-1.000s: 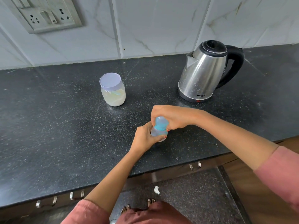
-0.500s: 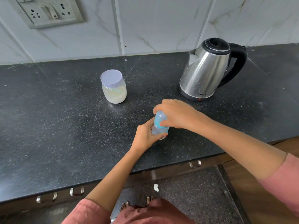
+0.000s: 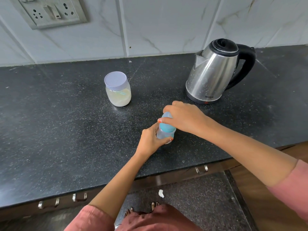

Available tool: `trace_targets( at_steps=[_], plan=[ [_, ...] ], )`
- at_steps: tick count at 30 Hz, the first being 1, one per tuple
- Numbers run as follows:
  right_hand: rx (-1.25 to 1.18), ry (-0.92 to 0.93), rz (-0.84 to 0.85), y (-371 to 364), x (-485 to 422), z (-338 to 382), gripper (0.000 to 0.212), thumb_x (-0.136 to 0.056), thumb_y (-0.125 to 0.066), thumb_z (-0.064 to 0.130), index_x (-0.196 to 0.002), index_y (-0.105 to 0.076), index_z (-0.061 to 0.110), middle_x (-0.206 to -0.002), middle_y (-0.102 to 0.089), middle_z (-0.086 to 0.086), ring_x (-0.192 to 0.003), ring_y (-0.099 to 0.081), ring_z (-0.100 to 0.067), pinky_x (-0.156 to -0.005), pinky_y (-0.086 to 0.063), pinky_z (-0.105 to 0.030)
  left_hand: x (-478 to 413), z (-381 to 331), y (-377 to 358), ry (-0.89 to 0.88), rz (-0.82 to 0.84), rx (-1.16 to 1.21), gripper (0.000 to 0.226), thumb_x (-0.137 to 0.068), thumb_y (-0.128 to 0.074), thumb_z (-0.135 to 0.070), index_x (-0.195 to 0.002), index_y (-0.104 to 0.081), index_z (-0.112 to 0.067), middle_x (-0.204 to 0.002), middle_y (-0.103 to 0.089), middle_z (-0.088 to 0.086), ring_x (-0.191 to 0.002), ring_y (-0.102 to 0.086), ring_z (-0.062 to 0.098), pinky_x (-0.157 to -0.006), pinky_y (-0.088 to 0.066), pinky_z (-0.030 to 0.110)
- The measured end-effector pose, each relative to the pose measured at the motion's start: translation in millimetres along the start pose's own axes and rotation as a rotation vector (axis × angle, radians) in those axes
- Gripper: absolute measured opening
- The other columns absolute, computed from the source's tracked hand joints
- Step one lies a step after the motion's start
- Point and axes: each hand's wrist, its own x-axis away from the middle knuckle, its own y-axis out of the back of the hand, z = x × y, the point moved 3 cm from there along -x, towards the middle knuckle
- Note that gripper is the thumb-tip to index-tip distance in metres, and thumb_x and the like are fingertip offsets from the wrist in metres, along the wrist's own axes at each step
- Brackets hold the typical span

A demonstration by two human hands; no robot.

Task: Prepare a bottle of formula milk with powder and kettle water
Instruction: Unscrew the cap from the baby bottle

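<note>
Right hand (image 3: pixel 185 117) clamps the cap of the bottle (image 3: pixel 165 130), left hand (image 3: pixel 150 139) wraps its clear body, standing on the counter (image 3: pixel 66 130) between powder jar (image 3: pixel 118 89) and kettle (image 3: pixel 215 70); a hard twist might tip it

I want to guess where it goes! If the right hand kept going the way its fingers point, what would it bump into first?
Probably the powder jar. The right hand, gripping the baby bottle's cap, points left and slightly away across the bare countertop; depth is uncertain, so it might miss.
</note>
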Motion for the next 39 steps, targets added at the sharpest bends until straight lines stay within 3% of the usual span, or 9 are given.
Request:
trace_targets(
  at_steps=[6, 9, 12, 14, 21, 23, 26, 30, 39],
  plan=[
    [-0.124, 0.216, 0.190, 2.1, -4.3, 1.3, 0.039, -0.075, -0.057, -0.002, -0.103, -0.061, 0.024, -0.119, -0.047, 0.001, -0.107, -0.048, -0.019, -0.085, -0.048, -0.036, -0.8, 0.8, -0.3, 0.013, -0.007, -0.014, 0.047, -0.069, -0.078, -0.016, -0.111, -0.059, -0.013, -0.091, -0.064, -0.008, -0.085, -0.060, 0.007, -0.076, -0.049, 0.025],
    [-0.173, 0.226, 0.168, 0.1, -3.0, 0.8, 0.041, -0.078, -0.063, 0.012, -0.115, -0.055, 0.025, -0.126, -0.047, 0.005, -0.117, -0.044, -0.017, -0.092, -0.044, -0.037, -0.7, 1.1, -0.4, 0.011, -0.009, -0.003, 0.044, -0.069, -0.078, -0.017, -0.109, -0.059, -0.017, -0.091, -0.067, -0.005, -0.085, -0.063, 0.009, -0.075, -0.050, 0.024],
    [-0.074, 0.125, 0.039, 3.0, -0.6, -3.6, 0.054, -0.080, -0.062, 0.042, -0.129, -0.044, 0.028, -0.131, -0.044, 0.003, -0.119, -0.045, -0.020, -0.082, -0.037, -0.031, 0.2, -0.4, 0.2, -0.003, -0.006, 0.004, 0.048, -0.070, -0.077, -0.015, -0.114, -0.058, -0.017, -0.090, -0.064, -0.009, -0.085, -0.060, 0.005, -0.071, -0.044, 0.010],
    [0.010, 0.087, -0.013, 4.1, -0.6, -5.5, 0.053, -0.082, -0.058, 0.047, -0.129, -0.044, 0.026, -0.129, -0.046, 0.000, -0.116, -0.048, -0.022, -0.077, -0.033, -0.030, 0.7, -0.4, 0.2, 0.003, -0.003, 0.014, 0.049, -0.070, -0.077, -0.015, -0.115, -0.057, -0.017, -0.092, -0.063, -0.010, -0.087, -0.059, 0.005, -0.073, -0.044, 0.009],
    [-0.056, 0.240, 0.123, 4.1, -1.9, 0.5, 0.042, -0.080, -0.058, 0.001, -0.117, -0.057, 0.020, -0.123, -0.049, 0.000, -0.114, -0.048, -0.021, -0.084, -0.044, -0.031, 0.0, 0.5, -0.5, -0.001, -0.009, 0.004, 0.050, -0.069, -0.078, -0.016, -0.115, -0.058, -0.016, -0.099, -0.068, -0.002, -0.090, -0.062, 0.009, -0.079, -0.048, 0.024],
    [-0.129, 0.287, 0.149, 3.1, -1.8, -0.8, 0.037, -0.077, -0.062, 0.005, -0.110, -0.060, 0.022, -0.118, -0.051, 0.005, -0.112, -0.049, -0.017, -0.088, -0.046, -0.035, 0.2, 1.0, -0.7, 0.018, -0.007, -0.003, 0.049, -0.070, -0.078, -0.017, -0.114, -0.058, -0.014, -0.096, -0.066, -0.004, -0.089, -0.061, 0.009, -0.078, -0.049, 0.025],
    [-0.194, 0.218, 0.088, 3.2, 1.2, -3.9, 0.047, -0.079, -0.066, 0.034, -0.122, -0.051, 0.027, -0.128, -0.047, 0.007, -0.117, -0.044, -0.014, -0.092, -0.042, -0.035, 0.9, -0.2, -0.3, 0.002, -0.002, 0.012, 0.049, -0.071, -0.077, -0.015, -0.115, -0.057, -0.017, -0.093, -0.065, -0.008, -0.085, -0.060, 0.003, -0.072, -0.045, 0.010],
    [-0.013, 0.101, -0.013, 1.2, 1.5, -6.8, 0.048, -0.083, -0.057, 0.048, -0.124, -0.048, 0.025, -0.123, -0.048, -0.001, -0.111, -0.049, -0.021, -0.074, -0.034, -0.030, 1.3, -0.7, 0.2, 0.005, 0.005, 0.015, 0.052, -0.071, -0.077, -0.016, -0.118, -0.056, -0.018, -0.094, -0.061, -0.011, -0.087, -0.057, 0.001, -0.071, -0.042, 0.003],
    [-0.123, 0.287, 0.171, -3.7, -4.3, -1.8, 0.037, -0.076, -0.062, 0.002, -0.105, -0.059, 0.024, -0.118, -0.048, 0.004, -0.111, -0.047, -0.018, -0.091, -0.047, -0.040, -1.4, 5.6, -2.6, 0.039, -0.012, -0.002, 0.050, -0.069, -0.079, -0.018, -0.114, -0.057, -0.014, -0.100, -0.067, -0.001, -0.093, -0.063, 0.014, -0.082, -0.050, 0.031]
  ],
)
